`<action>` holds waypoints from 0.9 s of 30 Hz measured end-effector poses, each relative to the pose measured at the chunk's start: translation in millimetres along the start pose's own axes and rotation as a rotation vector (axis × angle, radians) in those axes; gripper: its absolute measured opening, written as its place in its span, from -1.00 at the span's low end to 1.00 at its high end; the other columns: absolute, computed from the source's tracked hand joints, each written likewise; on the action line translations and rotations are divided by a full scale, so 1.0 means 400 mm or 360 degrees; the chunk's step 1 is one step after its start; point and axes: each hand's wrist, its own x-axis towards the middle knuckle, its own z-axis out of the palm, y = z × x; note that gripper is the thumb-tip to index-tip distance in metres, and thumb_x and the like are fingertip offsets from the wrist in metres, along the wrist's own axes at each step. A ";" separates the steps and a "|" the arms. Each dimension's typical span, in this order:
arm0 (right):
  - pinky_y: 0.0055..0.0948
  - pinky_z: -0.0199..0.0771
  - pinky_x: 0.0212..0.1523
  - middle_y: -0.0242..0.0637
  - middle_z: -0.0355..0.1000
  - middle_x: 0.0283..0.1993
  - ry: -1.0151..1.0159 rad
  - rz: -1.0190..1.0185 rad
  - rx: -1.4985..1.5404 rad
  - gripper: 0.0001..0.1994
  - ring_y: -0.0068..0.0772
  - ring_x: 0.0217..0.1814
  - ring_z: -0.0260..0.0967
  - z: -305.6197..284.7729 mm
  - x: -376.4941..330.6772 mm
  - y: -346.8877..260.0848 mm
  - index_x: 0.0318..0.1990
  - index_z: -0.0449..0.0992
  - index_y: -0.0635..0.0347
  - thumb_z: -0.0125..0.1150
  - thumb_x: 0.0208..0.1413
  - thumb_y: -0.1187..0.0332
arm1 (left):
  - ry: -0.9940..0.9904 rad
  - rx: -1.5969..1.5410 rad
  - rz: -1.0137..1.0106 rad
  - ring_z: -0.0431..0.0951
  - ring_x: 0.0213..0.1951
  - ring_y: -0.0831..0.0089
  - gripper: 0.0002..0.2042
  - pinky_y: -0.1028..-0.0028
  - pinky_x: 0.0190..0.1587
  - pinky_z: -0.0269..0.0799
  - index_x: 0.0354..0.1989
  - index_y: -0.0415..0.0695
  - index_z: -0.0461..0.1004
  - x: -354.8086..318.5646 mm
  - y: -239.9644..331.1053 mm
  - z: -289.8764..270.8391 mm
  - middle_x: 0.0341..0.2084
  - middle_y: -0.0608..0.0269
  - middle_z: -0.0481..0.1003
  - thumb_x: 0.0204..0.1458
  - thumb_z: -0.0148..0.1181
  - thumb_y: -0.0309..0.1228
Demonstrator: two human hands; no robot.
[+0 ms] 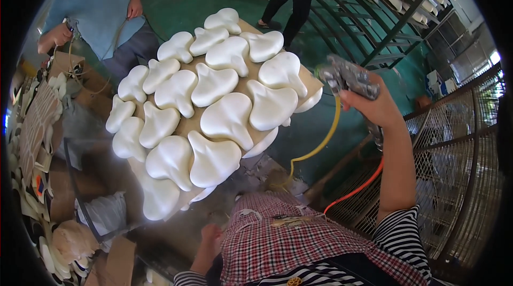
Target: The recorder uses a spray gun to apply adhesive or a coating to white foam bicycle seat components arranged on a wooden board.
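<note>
My right hand (pixel 374 105) is wrapped around the handle of a metal spray gun (pixel 347 77), raised at the right of a brown board (pixel 184 120). The gun's nozzle end points left toward the board. A yellow hose (pixel 320 150) and an orange hose (pixel 358 184) hang below the gun. Rows of smooth white pads shaped like bicycle saddles (pixel 227 120) cover the board, with more pads showing under its near edge. My left hand (pixel 212 237) hangs low beside my red checked apron (pixel 267 232), apart from the board; its fingers are too blurred to read.
At the far left, a person in a blue shirt (pixel 96 13) holds another spray gun with a hose. Another person in dark trousers (pixel 291 3) stands behind the board. A metal rack (pixel 385 35) and wire-mesh panels (pixel 454 168) line the right. Cartons (pixel 120 262) and loose pads lie left.
</note>
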 end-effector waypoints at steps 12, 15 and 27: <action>-0.61 0.37 -0.34 -0.41 0.39 -0.30 -0.0014 0.0344 0.0124 -0.50 -0.66 -0.36 0.31 -0.017 -0.254 0.025 0.14 0.29 0.29 0.19 -0.02 0.53 | -0.0005 -0.0271 -0.0331 0.51 -0.63 0.33 -0.83 0.44 -0.62 0.39 -0.42 -0.20 0.42 -0.004 0.042 0.021 -0.60 0.13 0.48 0.01 -0.02 -0.36; -0.64 0.36 -0.35 -0.40 0.38 -0.31 -0.0014 0.0383 0.0037 -0.52 -0.67 -0.36 0.30 -0.030 -0.288 0.027 0.13 0.29 0.30 0.18 0.00 0.53 | 0.0026 -0.0423 -0.0585 0.51 -0.63 0.34 -0.82 0.45 -0.62 0.38 -0.41 -0.20 0.42 -0.010 0.073 0.024 -0.59 0.14 0.49 0.01 -0.01 -0.35; -0.59 0.38 -0.36 -0.38 0.37 -0.33 0.0057 0.0305 0.0272 -0.52 -0.63 -0.41 0.30 -0.023 -0.369 0.055 0.13 0.28 0.34 0.18 -0.01 0.55 | 0.0131 -0.0447 -0.0855 0.47 -0.68 0.40 -0.80 0.50 -0.67 0.34 -0.37 -0.19 0.43 -0.051 0.143 0.034 -0.61 0.15 0.49 0.05 0.00 -0.31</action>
